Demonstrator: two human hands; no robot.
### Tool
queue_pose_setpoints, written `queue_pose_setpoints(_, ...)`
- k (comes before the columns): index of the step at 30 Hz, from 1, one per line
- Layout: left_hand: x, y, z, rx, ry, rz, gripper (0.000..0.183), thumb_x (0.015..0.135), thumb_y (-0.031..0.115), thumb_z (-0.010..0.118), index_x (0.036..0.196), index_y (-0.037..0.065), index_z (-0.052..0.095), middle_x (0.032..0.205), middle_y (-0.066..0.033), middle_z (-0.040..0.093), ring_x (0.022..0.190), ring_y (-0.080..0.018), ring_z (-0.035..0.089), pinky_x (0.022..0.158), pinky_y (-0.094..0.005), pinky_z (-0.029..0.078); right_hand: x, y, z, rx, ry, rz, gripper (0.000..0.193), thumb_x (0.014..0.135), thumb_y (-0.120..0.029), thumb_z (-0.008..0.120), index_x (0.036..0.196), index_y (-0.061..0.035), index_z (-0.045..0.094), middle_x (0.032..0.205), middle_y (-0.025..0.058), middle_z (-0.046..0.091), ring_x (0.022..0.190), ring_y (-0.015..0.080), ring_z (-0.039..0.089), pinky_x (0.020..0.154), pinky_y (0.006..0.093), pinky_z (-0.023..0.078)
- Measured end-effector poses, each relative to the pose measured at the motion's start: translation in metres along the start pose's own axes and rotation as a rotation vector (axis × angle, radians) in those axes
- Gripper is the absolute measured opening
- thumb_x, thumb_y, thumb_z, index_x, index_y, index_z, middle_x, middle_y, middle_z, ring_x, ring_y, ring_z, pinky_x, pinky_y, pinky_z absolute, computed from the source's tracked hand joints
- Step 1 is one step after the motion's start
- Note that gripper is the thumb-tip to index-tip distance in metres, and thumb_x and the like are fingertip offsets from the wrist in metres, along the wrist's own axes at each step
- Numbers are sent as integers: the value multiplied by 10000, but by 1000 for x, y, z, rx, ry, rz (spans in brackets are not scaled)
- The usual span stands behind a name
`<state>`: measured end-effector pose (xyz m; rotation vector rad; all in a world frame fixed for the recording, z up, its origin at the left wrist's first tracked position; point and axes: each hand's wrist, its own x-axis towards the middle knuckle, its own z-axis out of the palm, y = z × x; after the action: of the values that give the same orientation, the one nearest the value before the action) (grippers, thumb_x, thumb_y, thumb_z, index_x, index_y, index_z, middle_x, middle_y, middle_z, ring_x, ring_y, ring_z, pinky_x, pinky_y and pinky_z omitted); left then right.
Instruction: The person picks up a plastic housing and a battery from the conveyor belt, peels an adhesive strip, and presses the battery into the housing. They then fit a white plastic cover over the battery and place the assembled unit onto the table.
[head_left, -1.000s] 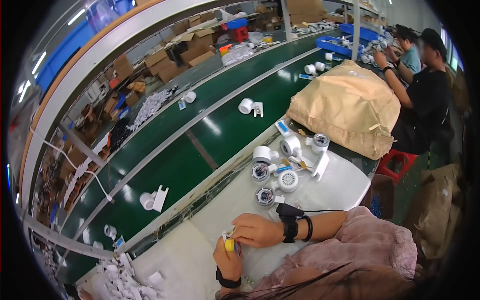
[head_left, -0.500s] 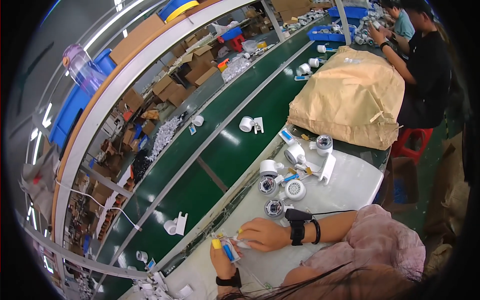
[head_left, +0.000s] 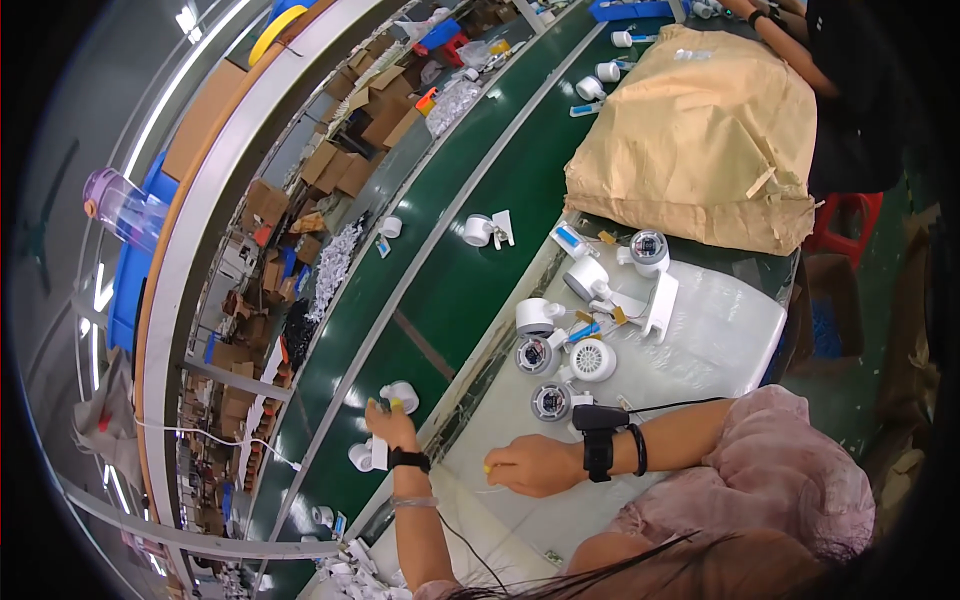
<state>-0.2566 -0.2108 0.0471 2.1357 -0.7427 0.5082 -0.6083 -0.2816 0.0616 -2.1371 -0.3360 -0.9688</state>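
Observation:
My left hand (head_left: 394, 428) is stretched over the edge of the green conveyor belt. Its fingers are apart, with a yellow cover on one tip, right at a round white lamp head (head_left: 402, 394); whether they touch it I cannot tell. Another white lamp head (head_left: 361, 458) with a bracket lies partly behind that hand. My right hand (head_left: 535, 467) is closed low over the pale plastic-covered worktop (head_left: 470, 515), fingers curled and one tip yellow. What it pinches, if anything, does not show. Beyond it sits a group of white lamp heads (head_left: 592, 360) with wires and blue parts.
A large brown paper sack (head_left: 695, 145) stands at the worktop's far end, with a person in black (head_left: 850, 120) beyond it. More lamp parts (head_left: 480, 231) lie along the belt (head_left: 450, 300). White pieces (head_left: 365, 575) are heaped at lower left. A metal shelf frame (head_left: 190, 260) runs along the left.
My left hand has moved from beside my right hand out to the belt, where another lamp head now shows. The small part with a blue strip is no longer visible between my hands. The view has shifted.

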Motion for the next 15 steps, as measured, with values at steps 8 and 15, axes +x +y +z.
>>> queue_pose_setpoints(8,-15,165,114,-61,-583,342,435,802,136,642,1204,4,543,1169,-199,579,1113,-353,518,970,-427,396,-16,14,-1,-94,-163,36,163,787,-100,580,948,-77,573,899,78,535,671,287,585,596,406,481)
queue_pose_setpoints(15,4,235,227,-113,-776,303,466,794,182,660,1243,87,581,1095,-124,641,946,-241,615,862,-310,454,-27,21,34,-17,-399,55,196,784,-149,545,956,-54,554,945,103,552,728,323,608,625,427,485)
